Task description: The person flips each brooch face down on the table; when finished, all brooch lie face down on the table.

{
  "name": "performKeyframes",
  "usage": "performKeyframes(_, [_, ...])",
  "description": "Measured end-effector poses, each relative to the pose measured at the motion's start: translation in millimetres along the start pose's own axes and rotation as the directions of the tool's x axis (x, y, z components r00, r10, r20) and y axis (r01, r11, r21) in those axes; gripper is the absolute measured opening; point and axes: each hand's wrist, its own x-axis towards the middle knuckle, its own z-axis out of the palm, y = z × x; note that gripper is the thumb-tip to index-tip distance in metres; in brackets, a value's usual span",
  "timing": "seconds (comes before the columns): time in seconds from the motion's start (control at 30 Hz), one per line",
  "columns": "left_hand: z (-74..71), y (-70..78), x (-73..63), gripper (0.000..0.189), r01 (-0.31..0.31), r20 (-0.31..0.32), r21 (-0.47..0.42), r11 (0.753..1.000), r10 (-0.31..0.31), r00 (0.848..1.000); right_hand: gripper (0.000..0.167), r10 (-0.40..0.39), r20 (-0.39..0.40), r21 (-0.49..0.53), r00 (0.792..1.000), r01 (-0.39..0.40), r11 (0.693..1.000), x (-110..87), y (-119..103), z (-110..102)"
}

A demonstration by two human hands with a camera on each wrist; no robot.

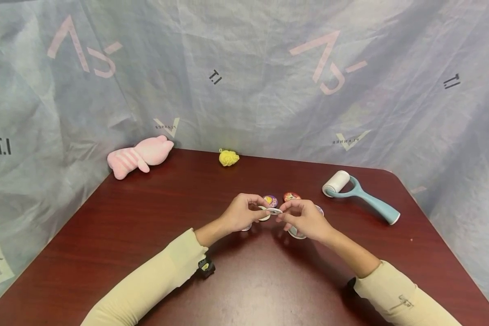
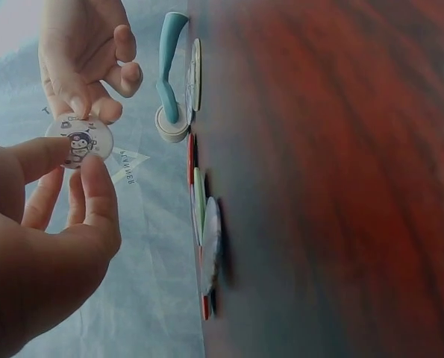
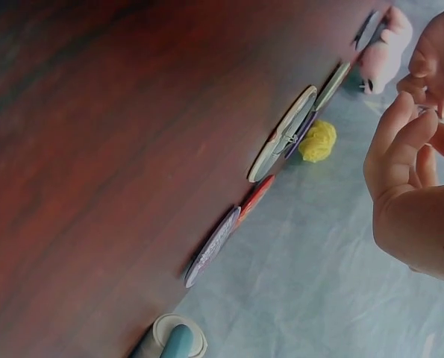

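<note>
Above the table, a round white pin badge (image 2: 80, 142) with a dark cartoon figure is held between the two hands. My left hand (image 1: 240, 213) pinches one side of it between thumb and fingers. On the opposite edge, the thumb and index finger of my right hand (image 1: 311, 222) pinch it too. Beyond the hands lie a purple badge (image 1: 271, 199) and a red badge (image 1: 292, 196). A pale-rimmed badge (image 1: 297, 234) lies below the right hand, partly hidden by it. Another badge (image 1: 246, 227) peeks out beneath the left hand.
A blue-handled lint roller (image 1: 362, 195) lies at the right. Toward the back edge of the dark red table (image 1: 252, 280) sits a yellow ball of yarn (image 1: 228, 157). A pink plush toy (image 1: 140, 156) rests at the back left corner. Grey printed cloth (image 1: 252, 90) hangs behind.
</note>
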Motion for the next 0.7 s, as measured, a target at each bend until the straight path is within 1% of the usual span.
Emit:
performKeyframes(0.23, [0.1,-0.2,-0.9,0.011,0.012,0.025,-0.028,1.0,-0.011,1.0,0.015,0.001,0.004,-0.001,1.0,-0.001,1.0,1.0,1.3,-0.7])
performKeyframes(0.33, [0.2,-0.5,-0.4,0.012,0.009,0.03,-0.02,1.0,-0.008,1.0,0.016,0.011,0.006,-0.015,1.0,-0.011,1.0,0.2,1.8,-2.0])
performKeyframes(0.4, [0.2,-0.8,0.1,0.012,-0.006,0.022,-0.001,1.0,0.006,1.0,0.017,0.017,0.002,-0.031,1.0,-0.017,0.999,-0.4,2.0,-2.8])
performKeyframes(0.6, [0.2,-1.5,2.2,0.015,-0.088,-0.017,0.092,0.992,0.09,0.996,0.017,0.023,-0.023,-0.06,0.999,-0.024,0.998,-1.1,2.4,-5.3])
performKeyframes(0.7, [0.3,-2.2,1.8,0.017,-0.089,-0.022,0.11,0.99,0.092,0.996,0.017,0.026,-0.025,-0.052,0.999,-0.027,0.998,-1.3,2.8,-6.2])
